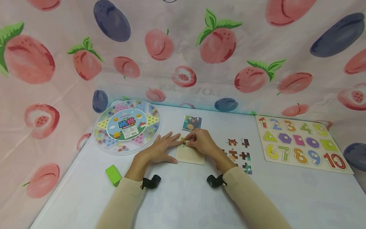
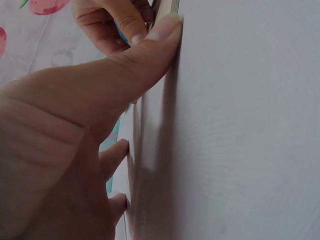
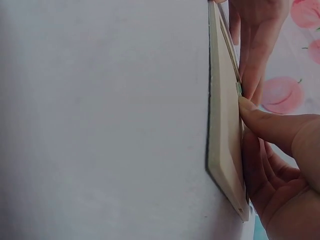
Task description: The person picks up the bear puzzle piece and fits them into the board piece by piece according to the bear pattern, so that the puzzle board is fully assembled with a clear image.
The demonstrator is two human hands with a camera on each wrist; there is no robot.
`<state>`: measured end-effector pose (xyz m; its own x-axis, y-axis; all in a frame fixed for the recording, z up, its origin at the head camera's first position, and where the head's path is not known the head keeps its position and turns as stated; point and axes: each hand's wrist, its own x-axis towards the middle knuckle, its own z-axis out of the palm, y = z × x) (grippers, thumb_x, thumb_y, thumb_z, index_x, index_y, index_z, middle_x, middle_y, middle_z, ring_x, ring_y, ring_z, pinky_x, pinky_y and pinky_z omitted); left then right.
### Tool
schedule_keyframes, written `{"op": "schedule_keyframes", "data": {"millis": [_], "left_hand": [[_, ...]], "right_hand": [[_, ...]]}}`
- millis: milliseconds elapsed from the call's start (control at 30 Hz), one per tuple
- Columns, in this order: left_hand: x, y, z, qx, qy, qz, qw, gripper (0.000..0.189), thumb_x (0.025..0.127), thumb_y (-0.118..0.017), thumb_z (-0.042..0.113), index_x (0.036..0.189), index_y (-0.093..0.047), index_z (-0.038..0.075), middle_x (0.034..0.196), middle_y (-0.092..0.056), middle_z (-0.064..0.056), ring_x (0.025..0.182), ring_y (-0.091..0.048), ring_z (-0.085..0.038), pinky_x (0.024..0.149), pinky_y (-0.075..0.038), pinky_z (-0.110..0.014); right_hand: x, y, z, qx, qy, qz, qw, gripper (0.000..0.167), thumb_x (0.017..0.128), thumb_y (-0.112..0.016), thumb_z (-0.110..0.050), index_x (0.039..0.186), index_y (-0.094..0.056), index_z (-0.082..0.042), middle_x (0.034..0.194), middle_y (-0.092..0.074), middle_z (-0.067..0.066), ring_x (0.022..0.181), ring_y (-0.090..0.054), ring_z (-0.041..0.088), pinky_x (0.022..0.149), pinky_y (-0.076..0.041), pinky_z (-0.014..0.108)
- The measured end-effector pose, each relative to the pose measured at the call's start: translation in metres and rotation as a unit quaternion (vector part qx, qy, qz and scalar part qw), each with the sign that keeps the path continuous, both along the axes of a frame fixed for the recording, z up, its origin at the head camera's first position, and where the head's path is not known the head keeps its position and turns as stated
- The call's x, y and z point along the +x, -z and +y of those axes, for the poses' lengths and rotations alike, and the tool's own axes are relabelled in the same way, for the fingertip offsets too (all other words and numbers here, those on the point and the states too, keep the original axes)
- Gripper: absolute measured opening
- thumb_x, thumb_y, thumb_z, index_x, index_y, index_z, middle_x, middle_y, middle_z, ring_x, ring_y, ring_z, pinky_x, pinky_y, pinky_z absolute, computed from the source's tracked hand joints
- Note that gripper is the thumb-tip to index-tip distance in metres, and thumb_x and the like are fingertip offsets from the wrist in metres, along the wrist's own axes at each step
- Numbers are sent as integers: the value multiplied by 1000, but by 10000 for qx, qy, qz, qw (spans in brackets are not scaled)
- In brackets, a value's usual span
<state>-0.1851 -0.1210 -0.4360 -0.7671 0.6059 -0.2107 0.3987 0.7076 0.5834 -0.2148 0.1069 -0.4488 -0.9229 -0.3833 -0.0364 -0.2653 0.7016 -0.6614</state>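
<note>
A small square wooden puzzle board (image 1: 191, 156) lies in front of me on the white table. My right hand (image 1: 203, 142) pinches a small brown-and-green jigsaw piece (image 1: 184, 142) between thumb and fingertips at the board's upper left part. In the right wrist view the thumb (image 3: 250, 107) is right at the board's surface. My left hand (image 1: 160, 148) lies along the left side of the board, fingers spread and mostly straight, with the thumb (image 2: 162, 35) against its near edge. Several loose jigsaw pieces (image 1: 233, 155) lie right of the board, partly hidden by my right forearm.
Behind the board lies a bear picture card (image 1: 192, 123). A round Chinese checkers box (image 1: 127, 127) sits back left, and a green block (image 1: 113, 175) nearer on the left. On the right lies a number-and-shape board (image 1: 304, 143). A fruit-patterned cloth (image 1: 183, 47) hangs behind.
</note>
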Motion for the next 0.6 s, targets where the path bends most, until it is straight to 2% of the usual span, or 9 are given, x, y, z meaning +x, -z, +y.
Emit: {"op": "schedule_keyframes", "data": {"millis": [333, 600], "left_hand": [[-3, -3, 0, -143, 81, -109, 9998, 82, 87, -79, 37, 157, -41, 23, 173, -22, 3, 163, -2, -33, 127, 3, -68], [-3, -2, -2, -160, 150, -103, 9997, 82, 86, -80, 37, 157, -42, 20, 172, -24, -1, 162, -5, -38, 125, 0, -72]], "right_hand": [[0, -3, 1, 12, 7, -111, 9999, 25, 89, -80, -18, 111, -78, -8, 102, -70, 8, 84, -66, 14, 71, -54, 23], [2, -12, 14, -370, -21, -492, 9981, 38, 93, -75, -23, 128, -69, -9, 123, -73, 10, 109, -72, 24, 88, -62, 35]]}}
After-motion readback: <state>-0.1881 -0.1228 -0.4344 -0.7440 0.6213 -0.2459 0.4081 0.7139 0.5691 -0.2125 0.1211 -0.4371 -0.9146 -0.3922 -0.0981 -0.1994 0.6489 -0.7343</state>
